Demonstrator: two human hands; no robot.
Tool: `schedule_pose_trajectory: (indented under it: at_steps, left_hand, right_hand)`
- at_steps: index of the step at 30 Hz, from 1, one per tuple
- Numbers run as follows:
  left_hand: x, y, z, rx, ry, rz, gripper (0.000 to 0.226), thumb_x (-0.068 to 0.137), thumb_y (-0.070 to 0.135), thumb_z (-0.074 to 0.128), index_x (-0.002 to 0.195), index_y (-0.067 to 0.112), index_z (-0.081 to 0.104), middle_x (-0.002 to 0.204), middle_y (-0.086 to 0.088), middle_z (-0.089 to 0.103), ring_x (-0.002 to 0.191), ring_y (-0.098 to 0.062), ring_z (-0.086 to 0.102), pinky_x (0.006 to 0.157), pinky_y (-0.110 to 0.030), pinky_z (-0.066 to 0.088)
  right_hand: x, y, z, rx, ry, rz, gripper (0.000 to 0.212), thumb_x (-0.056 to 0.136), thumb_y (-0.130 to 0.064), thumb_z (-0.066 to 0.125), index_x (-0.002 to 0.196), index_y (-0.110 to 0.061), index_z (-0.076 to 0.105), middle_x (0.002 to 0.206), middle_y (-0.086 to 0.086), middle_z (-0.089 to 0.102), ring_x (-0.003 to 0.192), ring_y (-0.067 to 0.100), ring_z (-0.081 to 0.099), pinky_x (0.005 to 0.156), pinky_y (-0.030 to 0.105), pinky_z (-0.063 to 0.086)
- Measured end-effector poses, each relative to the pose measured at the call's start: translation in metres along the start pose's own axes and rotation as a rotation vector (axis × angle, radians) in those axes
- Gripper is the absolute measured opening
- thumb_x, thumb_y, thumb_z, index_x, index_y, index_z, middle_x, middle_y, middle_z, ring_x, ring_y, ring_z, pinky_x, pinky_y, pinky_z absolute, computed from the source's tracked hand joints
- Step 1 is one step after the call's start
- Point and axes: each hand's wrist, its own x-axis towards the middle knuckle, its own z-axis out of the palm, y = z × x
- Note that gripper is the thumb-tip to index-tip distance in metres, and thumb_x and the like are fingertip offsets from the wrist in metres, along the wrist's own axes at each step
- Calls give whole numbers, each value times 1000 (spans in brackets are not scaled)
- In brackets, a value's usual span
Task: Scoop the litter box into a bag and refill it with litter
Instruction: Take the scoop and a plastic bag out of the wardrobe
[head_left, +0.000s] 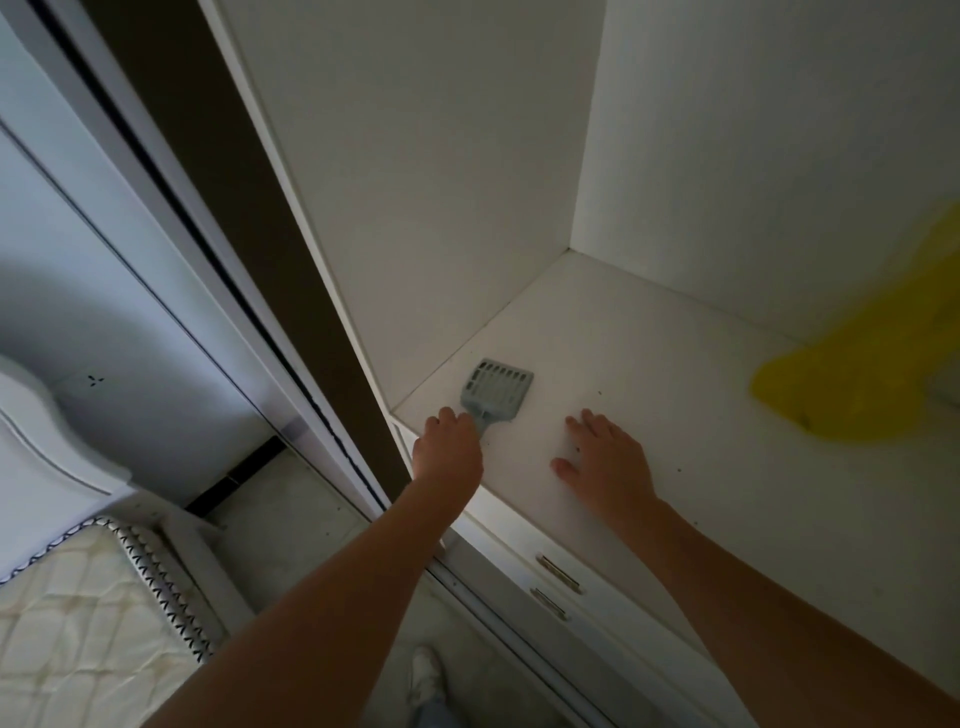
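Observation:
A pale blue slotted litter scoop (496, 389) lies on a white wardrobe shelf (675, 374), near its left wall. My left hand (449, 447) is closed around the scoop's handle at the shelf's front edge. My right hand (605, 457) rests flat on the shelf with fingers spread, holding nothing, a little right of the scoop. A yellow plastic bag (857, 374) lies crumpled at the shelf's right side. No litter box is in view.
White drawers with metal handles (558, 566) sit below the shelf. A sliding door track (332, 447) runs left of the wardrobe. A mattress (88, 613) and white headboard (41, 441) stand at lower left. My shoe (426, 675) is on the grey floor. Dark specks dot the shelf.

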Motion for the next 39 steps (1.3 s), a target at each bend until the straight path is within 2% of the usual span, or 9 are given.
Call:
schedule_pose_trajectory:
  at_steps: [3,6,13,18,20,23,27,32,39]
  left_hand:
    - [8,3,-9,8,-30,-4,24,96,17,59,119,9,56,97,-2,45,86,-15,47,75,-27,45]
    - [11,7,-10,18,-49,0,21,93,16,62,113,8,59,91,-1,47,81,-15,50,69,-26,44]
    - [14,12,-4,-50,-62,28,30,90,25,67,114,10,57,89,1,53,78,-14,55,67,-24,47]
    - [18,7,-7,-58,-57,39,26,94,27,61,114,12,55,74,9,42,68,-6,45,54,-18,33]
    - [17,2,-6,-42,-57,47,25,95,26,58,115,11,56,74,8,44,68,-8,48,54,-19,34]
    - [15,-4,-6,-25,-37,47,21,99,27,52,113,12,57,81,3,53,72,-12,55,60,-23,43]
    - [12,-9,-8,-26,-6,24,20,102,30,48,99,14,59,76,3,55,70,-12,58,65,-26,50]
    - [9,-11,-10,-80,10,-13,17,102,31,50,92,18,53,72,7,51,61,-6,49,59,-20,39]
    - [4,-7,-17,-124,43,-32,18,102,35,51,92,19,56,74,6,54,62,-6,51,52,-17,33]
  right_hand:
    - [0,0,0,-2,1,6,69,96,-52,47,156,-24,26,164,2,21,150,21,22,120,39,22]
    - [1,-1,0,16,0,18,70,95,-52,49,155,-24,27,164,2,21,150,21,22,120,39,21]
    - [2,-1,1,35,-12,33,71,96,-52,48,156,-26,24,165,0,17,151,20,18,121,39,19]
    - [2,-2,0,38,-15,38,71,95,-51,49,156,-26,25,165,0,17,150,20,18,119,39,19]
    - [1,-3,-1,39,-26,44,70,96,-51,49,156,-26,24,165,0,16,151,20,18,119,38,18]
    - [1,-3,-1,42,-20,46,69,96,-50,48,156,-26,24,165,-1,16,151,19,17,119,37,17]
    - [0,-3,-1,50,-23,45,69,97,-50,47,157,-27,22,166,-2,14,151,18,15,120,37,15]
    - [-1,-5,-2,30,-15,41,69,97,-50,46,157,-25,22,166,0,15,151,19,16,120,37,16]
    - [-3,-4,-7,7,-31,32,68,95,-50,49,154,-23,29,163,4,23,146,23,25,115,38,26]
